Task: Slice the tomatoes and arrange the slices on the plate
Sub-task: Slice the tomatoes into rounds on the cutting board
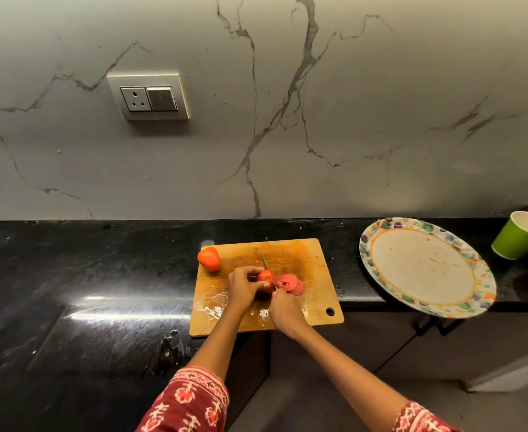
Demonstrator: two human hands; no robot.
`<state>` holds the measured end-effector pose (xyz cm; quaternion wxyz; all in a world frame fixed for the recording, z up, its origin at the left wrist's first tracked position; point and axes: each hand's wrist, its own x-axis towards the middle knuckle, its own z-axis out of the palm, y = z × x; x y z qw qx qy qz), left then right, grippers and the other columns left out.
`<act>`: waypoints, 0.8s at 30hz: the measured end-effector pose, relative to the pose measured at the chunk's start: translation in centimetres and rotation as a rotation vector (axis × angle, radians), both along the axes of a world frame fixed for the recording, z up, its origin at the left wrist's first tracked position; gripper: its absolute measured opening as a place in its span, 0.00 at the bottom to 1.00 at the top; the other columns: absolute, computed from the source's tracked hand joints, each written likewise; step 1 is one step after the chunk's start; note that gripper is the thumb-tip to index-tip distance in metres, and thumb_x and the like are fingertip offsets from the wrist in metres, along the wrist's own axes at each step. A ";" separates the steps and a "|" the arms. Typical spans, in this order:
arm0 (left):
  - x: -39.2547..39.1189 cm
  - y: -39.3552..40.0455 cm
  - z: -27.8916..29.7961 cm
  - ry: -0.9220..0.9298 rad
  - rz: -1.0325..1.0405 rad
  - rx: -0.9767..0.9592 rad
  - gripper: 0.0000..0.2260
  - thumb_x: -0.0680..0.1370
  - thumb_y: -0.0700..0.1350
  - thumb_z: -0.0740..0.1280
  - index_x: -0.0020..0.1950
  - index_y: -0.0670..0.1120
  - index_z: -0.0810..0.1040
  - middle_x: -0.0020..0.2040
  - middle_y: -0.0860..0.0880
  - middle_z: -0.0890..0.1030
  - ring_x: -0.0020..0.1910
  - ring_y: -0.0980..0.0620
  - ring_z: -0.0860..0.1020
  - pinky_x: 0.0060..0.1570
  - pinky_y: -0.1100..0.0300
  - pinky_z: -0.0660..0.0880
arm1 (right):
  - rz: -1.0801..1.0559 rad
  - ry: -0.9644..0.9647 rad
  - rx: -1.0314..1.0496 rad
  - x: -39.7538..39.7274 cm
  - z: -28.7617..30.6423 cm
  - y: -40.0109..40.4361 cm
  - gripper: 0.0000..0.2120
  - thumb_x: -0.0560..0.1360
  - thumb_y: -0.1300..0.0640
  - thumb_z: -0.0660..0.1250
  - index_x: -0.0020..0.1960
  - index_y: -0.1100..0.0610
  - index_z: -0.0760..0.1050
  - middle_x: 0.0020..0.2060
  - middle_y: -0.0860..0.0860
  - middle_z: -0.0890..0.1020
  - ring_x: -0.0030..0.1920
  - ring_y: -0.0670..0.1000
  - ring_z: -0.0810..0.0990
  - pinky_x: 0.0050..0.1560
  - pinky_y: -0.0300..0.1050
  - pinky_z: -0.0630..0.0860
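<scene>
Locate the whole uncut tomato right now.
In the head view the whole tomato sits at the far-left corner of the cutting board, left of the left hand and apart from it.

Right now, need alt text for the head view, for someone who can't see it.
Two hands slice a tomato on a wooden cutting board: the left hand holds the tomato, the right hand grips a knife. Cut slices lie beside it, a whole tomato sits at the board's far left corner, and a patterned plate waits to the right.

Veined marble wall (319, 120) (socket (148, 96) inset), black counter (85, 275)
</scene>
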<state>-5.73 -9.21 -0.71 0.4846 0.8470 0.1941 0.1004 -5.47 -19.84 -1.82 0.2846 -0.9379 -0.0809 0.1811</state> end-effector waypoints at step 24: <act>0.6 0.6 0.1 0.052 -0.001 -0.013 0.16 0.69 0.36 0.73 0.56 0.39 0.80 0.57 0.43 0.80 0.58 0.48 0.76 0.52 0.63 0.70 | 0.087 -0.055 -0.174 -1.9 -1.7 -1.9 0.16 0.79 0.65 0.53 0.66 0.63 0.64 0.58 0.58 0.77 0.59 0.59 0.77 0.54 0.50 0.73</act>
